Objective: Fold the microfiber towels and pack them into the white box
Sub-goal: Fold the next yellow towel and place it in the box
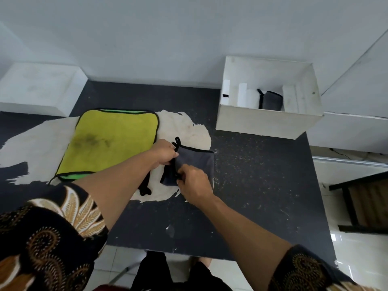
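Note:
A grey microfiber towel (197, 160) with black trim lies folded small at the middle of the dark table. My left hand (163, 153) pinches its upper left corner beside a black hanging loop. My right hand (194, 181) grips its lower left edge. A yellow-green towel (109, 141) lies flat to the left, its near corner hidden under my left forearm. The white box (266, 120) stands open at the back right. Inside it, a folded grey towel (271, 100) stands upright among white dividers.
The dark table (252, 196) has a worn pale patch under the towels. A second white box (37, 89) sits at the back left against the wall. A dark chair (363, 206) stands off the table's right side on the tiled floor.

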Tool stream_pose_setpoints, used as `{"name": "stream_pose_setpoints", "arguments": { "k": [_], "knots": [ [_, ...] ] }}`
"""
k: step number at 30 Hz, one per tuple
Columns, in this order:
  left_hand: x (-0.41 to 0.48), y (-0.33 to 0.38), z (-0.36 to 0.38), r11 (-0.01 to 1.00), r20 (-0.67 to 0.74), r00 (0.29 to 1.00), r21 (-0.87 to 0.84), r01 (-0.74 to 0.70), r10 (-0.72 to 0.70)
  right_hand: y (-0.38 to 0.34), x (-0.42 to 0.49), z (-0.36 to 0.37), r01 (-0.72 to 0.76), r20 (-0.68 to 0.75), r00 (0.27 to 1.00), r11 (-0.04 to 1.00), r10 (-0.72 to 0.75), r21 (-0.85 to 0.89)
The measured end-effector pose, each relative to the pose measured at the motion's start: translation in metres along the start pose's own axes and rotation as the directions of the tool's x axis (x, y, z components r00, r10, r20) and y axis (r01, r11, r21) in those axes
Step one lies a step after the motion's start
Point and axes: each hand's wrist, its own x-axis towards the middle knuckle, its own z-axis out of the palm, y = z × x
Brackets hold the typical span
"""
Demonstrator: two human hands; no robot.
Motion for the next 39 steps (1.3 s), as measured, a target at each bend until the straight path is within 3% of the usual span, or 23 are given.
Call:
{"name": "stream_pose_setpoints", "arguments": {
  "k": [5,15,21,22,24,26,27,29,31,33,36,39],
  "knots": [
    [0.007,-0.015,-0.004,0.984,-0.02,0.996,0.154,-0.086,0.09,-0.008,0.006,0.016,0.006,0.044,0.999,1.0,-0.005,-0.028],
    [0.018,-0.028,-0.002,0.986,-0.03,0.992,0.117,-0.115,0.119,-0.012,0.016,0.033,0.012,0.184,0.983,0.991,0.013,-0.13],
    [0.007,-0.023,-0.002,0.925,-0.038,0.983,0.347,-0.156,0.18,-0.01,0.016,0.019,0.076,0.267,0.963,0.979,-0.022,-0.191],
    [0.003,-0.022,-0.002,0.907,-0.042,0.982,0.392,-0.152,0.183,-0.009,0.014,0.013,0.056,0.215,0.976,0.985,-0.02,-0.163],
    [-0.006,-0.023,-0.002,0.898,-0.073,0.988,0.431,-0.089,0.133,-0.002,0.01,-0.001,-0.057,-0.053,0.997,0.991,0.05,-0.122],
    [-0.014,-0.029,-0.001,0.896,-0.083,0.995,0.445,-0.015,0.057,0.008,0.005,-0.015,-0.26,-0.312,0.924,0.962,0.221,-0.088],
    [-0.017,-0.031,0.001,0.89,-0.068,0.997,0.456,0.008,0.026,0.014,0.004,-0.021,-0.359,-0.346,0.883,0.931,0.316,-0.066],
    [-0.019,-0.036,0.003,0.899,-0.044,0.999,0.437,0.03,-0.012,0.023,0.002,-0.028,-0.494,-0.251,0.845,0.869,0.471,-0.035],
    [-0.021,-0.038,0.003,0.929,-0.041,0.998,0.366,0.053,-0.041,0.028,0.003,-0.029,-0.543,-0.146,0.832,0.84,0.536,-0.01],
    [-0.023,-0.041,0.003,0.937,-0.032,0.998,0.342,0.069,-0.062,0.031,0.004,-0.029,-0.55,-0.12,0.83,0.835,0.544,-0.015],
    [-0.025,-0.052,0.002,0.893,-0.022,0.996,0.441,0.09,-0.09,0.029,0.006,-0.027,-0.553,-0.126,0.827,0.833,0.548,-0.003],
    [-0.026,-0.052,0.003,0.851,-0.087,0.996,0.521,0.058,-0.015,0.025,0.01,-0.025,-0.56,-0.113,0.823,0.829,0.557,0.011]
  ]
}}
